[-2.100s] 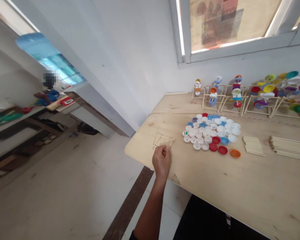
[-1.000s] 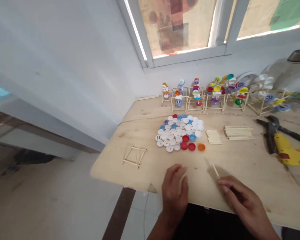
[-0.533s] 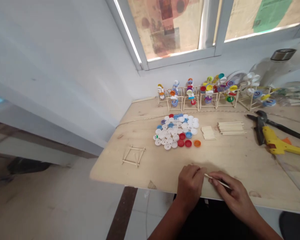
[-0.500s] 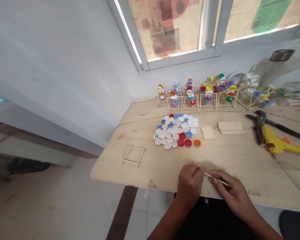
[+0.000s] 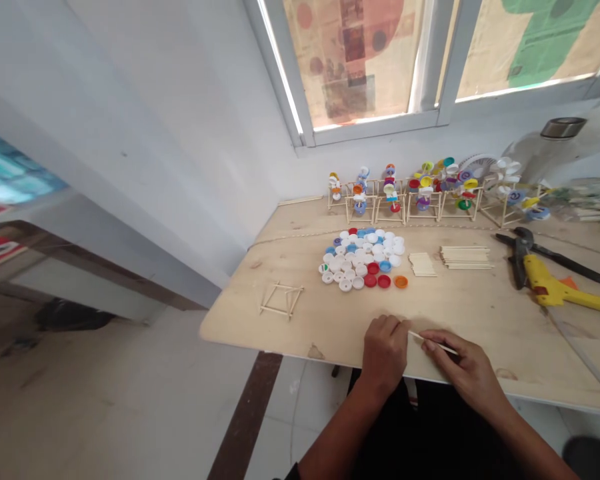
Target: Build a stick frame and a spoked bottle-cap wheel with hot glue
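Between my two hands, just over the table's front edge, is a thin wooden stick. My left hand is closed, its fingers curled around the stick's left end, which they hide. The right part of the stick lies in a pinch between the thumb and fingers of my right hand. To the left, a small square frame of sticks rests on the wood. Beyond my hands spreads a cluster of bottle caps, mostly white, with some blue, red and orange.
Short sticks and longer sticks lie in piles. At the right are a yellow glue gun and black-handled cutters. Several stick stands with cap wheels line the wall. A string crosses the wooden table.
The whole view has shifted, so the table things sit slightly further right. Both hands keep hold of the stick in nearly the same pose.
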Demonstrator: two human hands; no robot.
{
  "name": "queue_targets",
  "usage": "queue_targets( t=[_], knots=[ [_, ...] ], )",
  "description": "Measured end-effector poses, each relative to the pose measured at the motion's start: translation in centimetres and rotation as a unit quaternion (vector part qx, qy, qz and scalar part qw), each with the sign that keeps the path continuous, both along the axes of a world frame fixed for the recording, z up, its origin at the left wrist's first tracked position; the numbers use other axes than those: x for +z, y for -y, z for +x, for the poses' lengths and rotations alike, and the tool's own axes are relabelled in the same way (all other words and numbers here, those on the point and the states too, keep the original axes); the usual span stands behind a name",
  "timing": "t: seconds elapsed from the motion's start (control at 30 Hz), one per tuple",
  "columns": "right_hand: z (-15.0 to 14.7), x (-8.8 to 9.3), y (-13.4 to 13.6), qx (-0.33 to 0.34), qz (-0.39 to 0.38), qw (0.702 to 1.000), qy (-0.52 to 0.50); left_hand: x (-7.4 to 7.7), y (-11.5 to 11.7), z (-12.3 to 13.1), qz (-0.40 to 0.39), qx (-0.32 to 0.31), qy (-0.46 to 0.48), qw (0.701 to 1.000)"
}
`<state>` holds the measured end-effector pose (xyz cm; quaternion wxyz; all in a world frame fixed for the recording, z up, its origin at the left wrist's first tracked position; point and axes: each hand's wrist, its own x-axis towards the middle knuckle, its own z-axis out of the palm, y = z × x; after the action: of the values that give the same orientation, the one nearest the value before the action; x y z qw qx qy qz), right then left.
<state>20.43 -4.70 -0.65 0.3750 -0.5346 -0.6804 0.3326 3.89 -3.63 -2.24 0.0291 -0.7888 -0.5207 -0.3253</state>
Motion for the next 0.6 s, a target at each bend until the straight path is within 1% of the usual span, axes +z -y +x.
queue_targets(
  t=[0.13, 0.4, 0.6],
  knots=[
    [0.00, -0.25, 0.03, -0.009, -0.002, 1.000, 0.000, -0.20, 0.01, -0.02, -0.001, 0.000, -0.006, 1.000],
    [0.05, 0.16, 0.06, -0.019, 0.009, 1.000, 0.006, -0.19, 0.08, 0.06, -0.010, 0.000, -0.010, 1.000],
    [0.23, -0.35, 0.02, -0.018, 0.015, 1.000, 0.007, -0.47, 0.14, 0.35, -0.001, 0.009, -0.018, 1.000]
  ],
)
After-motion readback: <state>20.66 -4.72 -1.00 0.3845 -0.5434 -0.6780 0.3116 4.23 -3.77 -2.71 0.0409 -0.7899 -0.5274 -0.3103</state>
